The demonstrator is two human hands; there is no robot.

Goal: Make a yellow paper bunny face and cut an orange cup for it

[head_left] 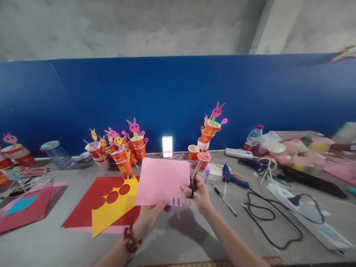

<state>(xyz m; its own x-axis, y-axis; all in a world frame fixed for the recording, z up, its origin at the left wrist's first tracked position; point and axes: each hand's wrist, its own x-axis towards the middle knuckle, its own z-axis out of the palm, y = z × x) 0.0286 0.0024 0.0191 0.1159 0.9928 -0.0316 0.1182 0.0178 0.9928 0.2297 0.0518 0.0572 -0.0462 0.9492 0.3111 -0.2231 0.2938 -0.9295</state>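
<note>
A pink sheet of paper (162, 178) is held up in front of me, with cut-outs along its lower right edge that show the table behind. My left hand (154, 213), with a beaded bracelet on the wrist, grips the sheet by its bottom edge. At the sheet's right side my right hand (200, 194) is closed on the black handles of scissors (191, 188), their blades pointing up and away. Whether the blades are parted is hard to make out. Under and left of the sheet lie yellow paper (119, 207) with round holes and red paper (83, 202).
Several decorated red paper cups (124, 167) with bunny figures stand along the blue partition (167, 96). To the right lie a blue glue gun (233, 178), a pen (224, 200), a looping black cable (274, 217) and a white power strip (308, 218). A lit phone (167, 146) leans at the back.
</note>
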